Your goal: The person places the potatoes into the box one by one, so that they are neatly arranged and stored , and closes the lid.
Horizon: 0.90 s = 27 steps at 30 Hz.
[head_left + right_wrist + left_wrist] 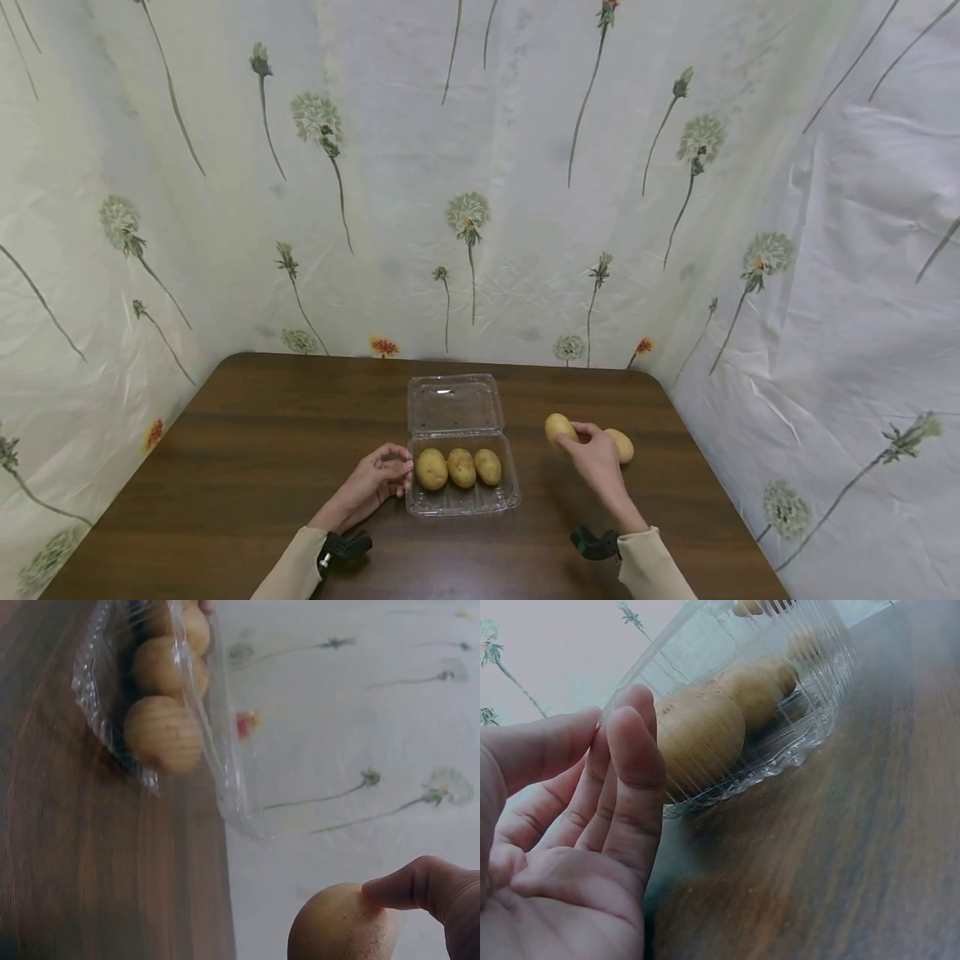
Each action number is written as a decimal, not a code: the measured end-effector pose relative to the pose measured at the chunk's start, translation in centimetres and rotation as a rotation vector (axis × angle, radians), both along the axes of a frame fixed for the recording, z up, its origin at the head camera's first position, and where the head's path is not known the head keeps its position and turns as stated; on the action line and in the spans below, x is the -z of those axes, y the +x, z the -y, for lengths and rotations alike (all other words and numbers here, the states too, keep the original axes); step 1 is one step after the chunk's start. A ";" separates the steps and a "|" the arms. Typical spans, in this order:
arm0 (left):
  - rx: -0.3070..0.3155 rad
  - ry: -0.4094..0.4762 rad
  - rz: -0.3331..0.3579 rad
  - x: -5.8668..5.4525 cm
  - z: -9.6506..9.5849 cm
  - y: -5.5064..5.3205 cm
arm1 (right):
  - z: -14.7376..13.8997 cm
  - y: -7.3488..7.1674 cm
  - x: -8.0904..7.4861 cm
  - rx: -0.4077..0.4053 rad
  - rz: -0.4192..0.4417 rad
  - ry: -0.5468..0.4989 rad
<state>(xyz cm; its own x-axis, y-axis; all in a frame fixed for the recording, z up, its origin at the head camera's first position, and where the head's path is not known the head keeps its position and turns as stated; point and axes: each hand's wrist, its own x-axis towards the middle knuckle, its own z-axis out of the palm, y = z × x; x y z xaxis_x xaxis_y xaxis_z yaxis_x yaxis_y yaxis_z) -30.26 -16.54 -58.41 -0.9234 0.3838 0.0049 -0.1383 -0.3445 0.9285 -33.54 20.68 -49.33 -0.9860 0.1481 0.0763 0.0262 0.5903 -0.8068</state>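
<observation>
A clear plastic clamshell container (472, 502) lies with its lid (456, 404) folded back on the table. Three potatoes sit in a row inside it, the left potato (432, 469) being the largest. My left hand (367, 486) pinches the container's left rim between thumb and fingers, seen close up in the left wrist view. To the right, my right hand (596, 460) holds a potato (341, 926) between thumb and fingers above the table. Behind that hand lies another potato (621, 446), partly hidden by it.
The dark wooden table (262, 433) has its far edge against a hanging white sheet (525, 250) printed with dandelions. More of that sheet hangs along both sides. Black wrist straps (596, 543) with cameras sit below each hand.
</observation>
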 end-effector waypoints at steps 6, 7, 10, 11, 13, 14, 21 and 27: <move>-0.012 -0.002 0.008 0.1 0.0 0.0 | 1.4 0.4 -0.4 -0.022 -0.024 -0.067; -0.013 -0.001 0.011 0.1 0.0 0.0 | 1.7 0.5 -0.4 -0.025 -0.023 -0.068; -0.015 0.001 0.018 0.1 0.0 0.0 | 2.4 0.7 -0.6 -0.034 -0.013 -0.052; -0.015 0.001 0.020 0.1 0.0 -0.1 | 2.7 0.7 -0.6 -0.034 -0.009 -0.046; -0.013 -0.002 0.017 0.1 0.0 -0.1 | 3.2 0.7 -0.6 -0.041 -0.007 -0.038; -0.012 -0.005 0.015 0.1 0.0 -0.1 | 3.4 0.7 -0.7 -0.045 -0.008 -0.037; -0.003 -0.018 0.003 0.1 0.0 -0.1 | 4.8 1.0 -0.9 -0.072 -0.019 -0.047; 0.000 0.003 0.011 0.1 0.1 -0.1 | 5.9 1.3 -1.1 -0.100 -0.021 -0.067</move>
<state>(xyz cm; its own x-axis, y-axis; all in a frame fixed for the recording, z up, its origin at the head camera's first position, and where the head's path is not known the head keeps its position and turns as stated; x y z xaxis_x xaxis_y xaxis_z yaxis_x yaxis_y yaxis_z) -30.34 -16.62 -58.46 -0.9236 0.3834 -0.0039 -0.1480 -0.3472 0.9260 -32.21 14.74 -48.26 -0.9944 0.0548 0.0908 -0.0476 0.5342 -0.8440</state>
